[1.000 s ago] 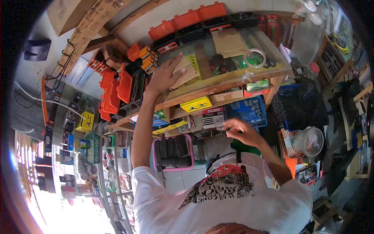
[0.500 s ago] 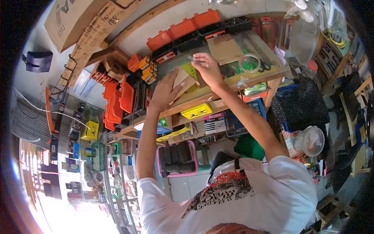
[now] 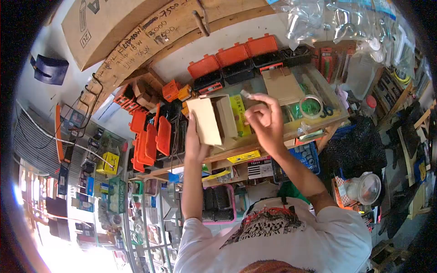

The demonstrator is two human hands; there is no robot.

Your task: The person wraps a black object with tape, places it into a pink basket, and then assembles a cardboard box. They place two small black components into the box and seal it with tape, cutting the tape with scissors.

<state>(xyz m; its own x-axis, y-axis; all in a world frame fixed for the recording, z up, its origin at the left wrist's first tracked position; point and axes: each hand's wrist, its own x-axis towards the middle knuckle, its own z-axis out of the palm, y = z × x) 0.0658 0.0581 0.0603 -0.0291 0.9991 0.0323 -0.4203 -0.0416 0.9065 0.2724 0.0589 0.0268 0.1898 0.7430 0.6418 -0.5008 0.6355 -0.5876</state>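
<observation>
My left hand [image 3: 195, 141] grips a small cardboard box [image 3: 205, 120] by its left side, above the glass-topped counter. A pale flap faces me, and the box's hollow inside shows to its right. To the right of it, my right hand [image 3: 267, 122] is raised with curled fingers. At its fingertips is a small whitish scrap [image 3: 246, 94], too small to name. A yellow package with printed letters [image 3: 240, 116] lies between the box and my right hand.
Orange-lidded toolboxes [image 3: 234, 55] line the back, and more orange lids [image 3: 150, 139] stand at left. Flattened cardboard [image 3: 282, 86], a tape roll [image 3: 311, 106] and scissors [image 3: 327, 110] lie on the counter's right side. Plastic-wrapped goods [image 3: 337, 22] hang above.
My left hand has lifted the box and tilted it so its flap faces me. My right hand has shifted down and right relative to the counter, still with the whitish scrap. The view has shifted.
</observation>
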